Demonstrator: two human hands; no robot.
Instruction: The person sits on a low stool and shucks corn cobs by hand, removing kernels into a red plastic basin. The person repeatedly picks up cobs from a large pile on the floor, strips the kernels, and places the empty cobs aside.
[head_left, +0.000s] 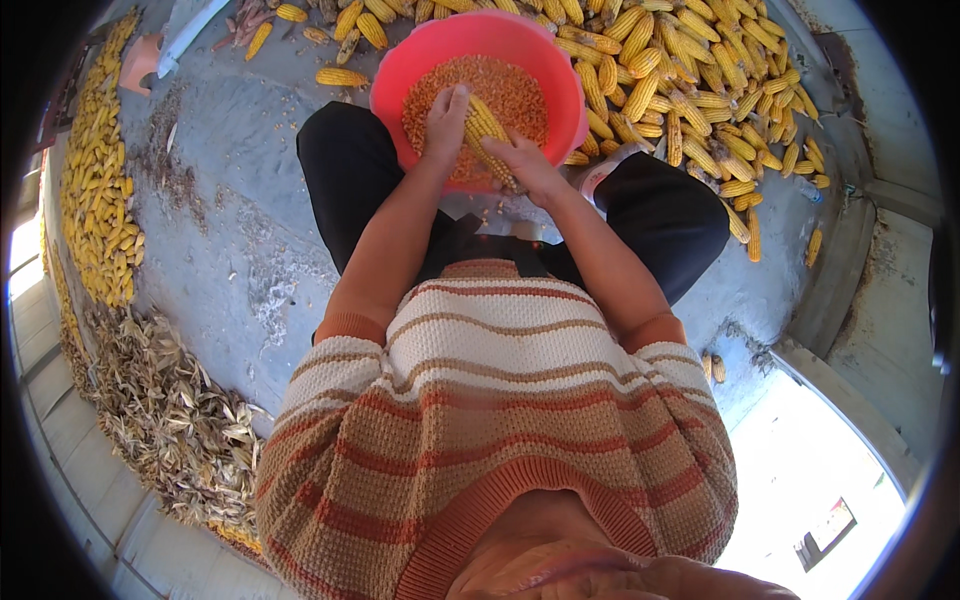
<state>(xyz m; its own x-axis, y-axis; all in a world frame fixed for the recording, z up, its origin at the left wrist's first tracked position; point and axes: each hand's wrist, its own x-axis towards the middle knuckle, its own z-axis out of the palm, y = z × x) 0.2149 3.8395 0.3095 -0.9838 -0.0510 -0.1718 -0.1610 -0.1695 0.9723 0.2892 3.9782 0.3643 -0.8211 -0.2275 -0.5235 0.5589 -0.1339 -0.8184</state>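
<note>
An ear of corn (486, 135) with rows of yellow kernels slants over a red plastic basin (561, 82). My left hand (445, 124) grips its upper left side, thumb raised along the edge. Lower down, my right hand (527, 166) is closed around the near end, its thumb lying across the kernels. Loose orange corn kernels (510, 79) cover the floor of the basin beneath both hands. The basin stands between my knees, and my fingers partly hide the ear's underside.
A large heap of corn ears (675, 67) spreads to the right of the basin. One ear (341, 77) lies on the concrete floor (225, 172) to the left. Dry husks (172, 420) and more corn ears (97, 202) line the left side. A pink stool (140, 64) stands at upper left.
</note>
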